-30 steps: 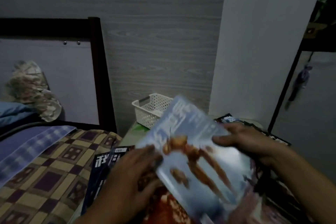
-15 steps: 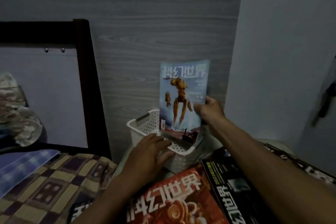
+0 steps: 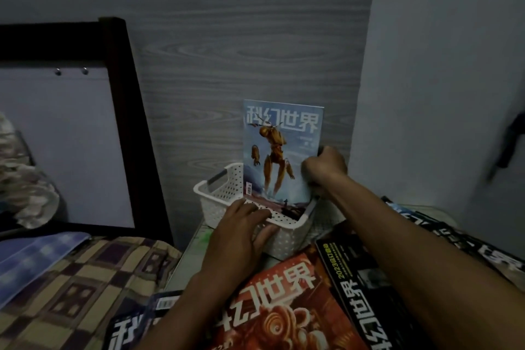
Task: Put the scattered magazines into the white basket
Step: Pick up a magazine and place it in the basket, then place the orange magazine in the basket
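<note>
Magazines lie scattered near the white basket (image 3: 224, 193); a blue magazine (image 3: 279, 150) stands upright in it, its right edge pinched by the right hand (image 3: 324, 170). The left hand (image 3: 241, 224) rests on the near rim, fingers straight (steadying it, I judge). Released early, the tall issue could flop over or tip the light basket.

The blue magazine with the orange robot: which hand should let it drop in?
Right hand, probably: it grips the blue robot-cover magazine upright in the white plastic basket; left hand rests on the rim.
</note>
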Demonstrator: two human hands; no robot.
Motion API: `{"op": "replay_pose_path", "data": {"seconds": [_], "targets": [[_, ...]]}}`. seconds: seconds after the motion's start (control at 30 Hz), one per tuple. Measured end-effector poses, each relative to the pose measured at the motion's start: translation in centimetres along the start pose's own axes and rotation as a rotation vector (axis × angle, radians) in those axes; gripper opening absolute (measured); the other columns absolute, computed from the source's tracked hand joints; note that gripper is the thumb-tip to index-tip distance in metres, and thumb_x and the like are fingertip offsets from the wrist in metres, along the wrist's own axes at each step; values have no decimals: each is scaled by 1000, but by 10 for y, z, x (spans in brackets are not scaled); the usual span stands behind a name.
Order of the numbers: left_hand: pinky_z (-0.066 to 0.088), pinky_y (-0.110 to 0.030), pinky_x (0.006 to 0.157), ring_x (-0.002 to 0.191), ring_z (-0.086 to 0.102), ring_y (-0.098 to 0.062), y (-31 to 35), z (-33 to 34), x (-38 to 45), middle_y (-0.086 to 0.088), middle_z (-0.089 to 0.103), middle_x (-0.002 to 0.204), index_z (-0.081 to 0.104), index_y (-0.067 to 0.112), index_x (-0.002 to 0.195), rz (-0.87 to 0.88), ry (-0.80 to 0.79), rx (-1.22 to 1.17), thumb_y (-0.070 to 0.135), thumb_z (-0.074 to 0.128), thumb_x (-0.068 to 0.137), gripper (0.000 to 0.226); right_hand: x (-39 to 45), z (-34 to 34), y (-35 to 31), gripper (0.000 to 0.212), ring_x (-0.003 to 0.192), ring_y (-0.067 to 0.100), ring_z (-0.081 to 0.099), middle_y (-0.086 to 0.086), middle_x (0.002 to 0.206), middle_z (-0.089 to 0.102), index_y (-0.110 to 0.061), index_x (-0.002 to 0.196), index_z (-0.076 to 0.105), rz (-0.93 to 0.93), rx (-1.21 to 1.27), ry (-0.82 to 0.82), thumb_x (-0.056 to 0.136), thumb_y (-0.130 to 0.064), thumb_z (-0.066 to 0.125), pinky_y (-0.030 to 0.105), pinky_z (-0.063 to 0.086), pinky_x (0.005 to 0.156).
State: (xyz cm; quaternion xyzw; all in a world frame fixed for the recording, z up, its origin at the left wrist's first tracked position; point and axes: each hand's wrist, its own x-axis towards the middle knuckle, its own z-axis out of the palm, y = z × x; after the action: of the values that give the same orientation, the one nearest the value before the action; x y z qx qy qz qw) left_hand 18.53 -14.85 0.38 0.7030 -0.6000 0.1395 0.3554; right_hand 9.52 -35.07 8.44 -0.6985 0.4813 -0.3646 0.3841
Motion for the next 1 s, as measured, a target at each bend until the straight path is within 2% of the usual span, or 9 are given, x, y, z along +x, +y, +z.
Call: {"op": "replay_pose_path", "data": {"seconds": [0.17, 0.3, 0.4, 0.47, 0.57, 0.7, 0.8, 0.9, 1.0], "targets": [[27, -42, 117, 141, 27, -15, 5, -9, -5, 3, 44, 150, 50, 30, 137, -115, -116, 4, 43, 55, 93, 46, -14, -26, 7, 64, 113, 31, 57, 12, 135, 55, -8, 136, 46, 25, 47, 24, 80, -20, 73, 39, 52, 90], [24, -44, 118, 147, 20, -23, 24, -32, -19, -5, 23, 161, 28, 26, 151, -267, -130, 83, 39, 57, 92, 68, -67, -85, 19, 43, 99, 26, 63, 9, 119, 63, -14, 123, 57, -64, 93, -37, 83, -13, 72, 45, 56, 85], [48, -37, 81, 107, 54, -20, 39, -61, -48, -1, 58, 122, 60, 25, 117, -310, -15, 168, 40, 59, 88, 33, -125, -131, 37, 9, 70, 15, 69, 1, 80, 74, -21, 86, 70, -248, -64, -151, 85, -12, 71, 31, 53, 65], [35, -27, 54, 71, 52, -10, 48, -87, -78, 8, 59, 85, 56, 33, 81, -338, -29, 264, 46, 59, 86, 14, -167, -152, 42, 13, 57, 6, 66, -2, 65, 73, -21, 76, 70, -323, -158, -342, 87, -14, 68, 22, 49, 57], [35, -24, 52, 65, 56, -5, 59, -111, -117, 18, 57, 72, 55, 34, 76, -504, -257, 302, 58, 57, 82, 25, -215, -151, 47, 9, 61, 0, 63, -8, 72, 71, -24, 83, 71, -381, -481, -642, 87, -31, 68, 14, 44, 54], [53, -29, 77, 89, 69, -9, 87, -118, -133, 14, 70, 106, 59, 41, 112, -774, -291, -308, 44, 76, 75, 40, -250, -131, 53, 23, 62, 2, 53, -12, 73, 56, -29, 79, 56, -489, -808, -609, 79, -51, 60, 19, 36, 50], [57, -36, 63, 71, 76, -21, 97, -127, -131, -4, 77, 87, 62, 32, 110, -1078, -120, -960, 19, 79, 77, 38, -255, -131, 53, 27, 54, 2, 56, -8, 65, 59, -24, 70, 57, -425, -721, -604, 72, -48, 66, 14, 30, 40], [57, -38, 69, 82, 76, -27, 113, -130, -139, -8, 79, 90, 66, 27, 114, -1032, -332, -1036, 10, 68, 86, 33, -256, -135, 59, 33, 63, 8, 61, 0, 75, 67, -16, 87, 69, -354, -652, -601, 70, -45, 72, 19, 38, 46], [60, -37, 63, 86, 76, -26, 124, -127, -146, -3, 78, 96, 60, 38, 111, -929, -236, -1054, 4, 62, 90, 40, -254, -134, 60, 21, 65, -1, 63, -9, 80, 68, -23, 87, 70, -271, -436, -515, 74, -38, 79, 23, 51, 58]]}}
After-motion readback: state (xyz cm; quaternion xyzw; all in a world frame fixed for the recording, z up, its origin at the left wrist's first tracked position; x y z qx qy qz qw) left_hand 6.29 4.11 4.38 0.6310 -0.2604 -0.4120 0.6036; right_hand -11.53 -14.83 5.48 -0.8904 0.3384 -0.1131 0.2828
